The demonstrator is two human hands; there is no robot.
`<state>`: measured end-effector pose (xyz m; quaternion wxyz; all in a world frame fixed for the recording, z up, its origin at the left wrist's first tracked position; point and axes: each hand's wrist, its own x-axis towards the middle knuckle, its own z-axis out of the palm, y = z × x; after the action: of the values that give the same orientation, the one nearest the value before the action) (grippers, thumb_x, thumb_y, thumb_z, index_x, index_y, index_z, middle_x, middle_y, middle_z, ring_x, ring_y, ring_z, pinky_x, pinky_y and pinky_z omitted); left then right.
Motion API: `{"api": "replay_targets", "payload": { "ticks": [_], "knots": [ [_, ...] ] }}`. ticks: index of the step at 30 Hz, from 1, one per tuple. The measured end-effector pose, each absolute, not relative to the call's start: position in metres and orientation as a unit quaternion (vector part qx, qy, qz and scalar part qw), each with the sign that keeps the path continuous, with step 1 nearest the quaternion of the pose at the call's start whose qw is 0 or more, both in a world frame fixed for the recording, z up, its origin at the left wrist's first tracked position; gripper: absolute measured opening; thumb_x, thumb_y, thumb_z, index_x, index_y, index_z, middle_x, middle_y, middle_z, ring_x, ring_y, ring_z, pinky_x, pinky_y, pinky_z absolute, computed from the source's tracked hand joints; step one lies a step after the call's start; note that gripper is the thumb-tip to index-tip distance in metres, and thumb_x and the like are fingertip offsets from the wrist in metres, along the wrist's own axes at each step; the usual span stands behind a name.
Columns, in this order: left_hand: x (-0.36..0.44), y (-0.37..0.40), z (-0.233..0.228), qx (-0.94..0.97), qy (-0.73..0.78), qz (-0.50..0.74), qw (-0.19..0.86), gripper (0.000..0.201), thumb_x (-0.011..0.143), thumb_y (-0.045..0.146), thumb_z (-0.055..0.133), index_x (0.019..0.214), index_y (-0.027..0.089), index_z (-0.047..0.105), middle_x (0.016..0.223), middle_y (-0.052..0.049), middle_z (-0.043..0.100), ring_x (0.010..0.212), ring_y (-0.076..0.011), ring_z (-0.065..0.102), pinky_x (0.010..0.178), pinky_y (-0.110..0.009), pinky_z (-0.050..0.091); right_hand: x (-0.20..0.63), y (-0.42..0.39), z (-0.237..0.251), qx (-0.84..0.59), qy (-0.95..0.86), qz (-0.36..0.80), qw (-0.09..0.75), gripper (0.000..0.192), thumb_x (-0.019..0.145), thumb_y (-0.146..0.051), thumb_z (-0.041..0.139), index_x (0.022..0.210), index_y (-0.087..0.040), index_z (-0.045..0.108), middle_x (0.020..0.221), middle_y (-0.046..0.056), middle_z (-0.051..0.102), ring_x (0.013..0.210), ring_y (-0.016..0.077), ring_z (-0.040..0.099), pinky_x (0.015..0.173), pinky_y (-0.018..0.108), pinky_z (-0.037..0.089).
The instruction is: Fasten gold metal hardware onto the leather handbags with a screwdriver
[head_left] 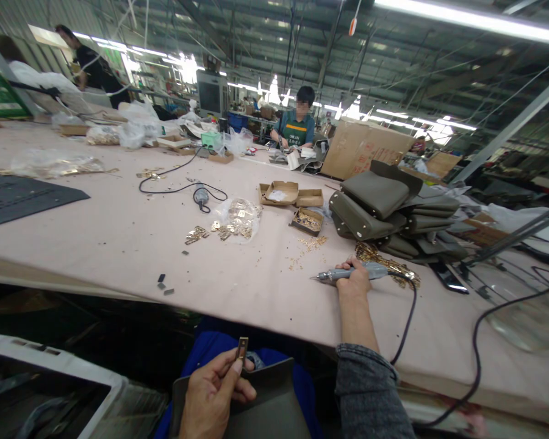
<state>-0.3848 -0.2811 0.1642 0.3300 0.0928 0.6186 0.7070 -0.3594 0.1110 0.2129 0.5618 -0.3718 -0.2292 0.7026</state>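
Pinching the clasp (243,346) upright in the left hand (215,391), with fingers clamped on its lower end, by the panel (271,396) off the table (247,292). Could lose it over the near edge through a slack pinch. Gripping the driver (374,269) in the right hand (354,277), with fingers wrapped round the barrel. Could snag the cord (414,314) at the edge by pulling too far. Farther out, could scatter loose bits (315,242) with a low sweep; could topple bags (375,200) onto strips (405,271) by bumping the stack.

Screwdriver in hand
Right hand (355,278) grips corded screwdriver (375,270) at four o'clock; left hand (213,390), at seven, pinches metal strip (242,347).
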Motion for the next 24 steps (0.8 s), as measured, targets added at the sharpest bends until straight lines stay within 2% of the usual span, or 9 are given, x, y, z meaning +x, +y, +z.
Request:
{"api": "replay_targets", "payload": {
  "ticks": [8, 14, 19, 24],
  "knots": [
    [-0.3842, -0.2793, 0.1619, 0.081, 0.612, 0.715, 0.328, 0.059, 0.075, 0.061, 0.078, 0.104, 0.010, 0.074, 0.091, -0.016, 0.078, 0.053, -0.0216, 0.070, 0.049, -0.029, 0.057, -0.3603, 0.1134, 0.2077, -0.390, -0.217, 0.691, 0.568, 0.031, 0.074, -0.002, 0.067, 0.082, -0.021, 0.043, 0.068, -0.008, 0.055, 0.047, 0.0062, 0.049, 0.047, 0.019, 0.051],
    [-0.3840, -0.2798, 0.1637, 0.084, 0.615, 0.709, 0.335, 0.059, 0.076, 0.060, 0.078, 0.104, 0.009, 0.074, 0.091, -0.017, 0.078, 0.053, -0.0211, 0.070, 0.050, -0.028, 0.057, -0.3619, 0.1141, 0.2063, -0.396, -0.204, 0.686, 0.575, 0.033, 0.075, 0.000, 0.066, 0.083, -0.022, 0.043, 0.070, -0.008, 0.055, 0.049, 0.0066, 0.049, 0.047, 0.019, 0.050],
    [-0.3851, -0.2803, 0.1605, 0.084, 0.615, 0.711, 0.331, 0.058, 0.076, 0.061, 0.078, 0.104, 0.010, 0.074, 0.089, -0.016, 0.078, 0.052, -0.0206, 0.070, 0.049, -0.027, 0.056, -0.3585, 0.1145, 0.2077, -0.367, -0.205, 0.705, 0.571, 0.031, 0.079, -0.004, 0.069, 0.081, -0.021, 0.043, 0.070, -0.008, 0.054, 0.048, 0.0051, 0.047, 0.047, 0.018, 0.048],
    [-0.3854, -0.2818, 0.1580, 0.103, 0.614, 0.707, 0.337, 0.051, 0.081, 0.057, 0.075, 0.102, 0.011, 0.075, 0.082, -0.013, 0.078, 0.054, -0.0200, 0.070, 0.051, -0.025, 0.056, -0.3630, 0.1197, 0.2091, -0.327, -0.217, 0.713, 0.582, 0.031, 0.082, -0.014, 0.077, 0.083, -0.020, 0.046, 0.070, -0.009, 0.052, 0.050, 0.0047, 0.049, 0.053, 0.019, 0.053]
  ]
}}
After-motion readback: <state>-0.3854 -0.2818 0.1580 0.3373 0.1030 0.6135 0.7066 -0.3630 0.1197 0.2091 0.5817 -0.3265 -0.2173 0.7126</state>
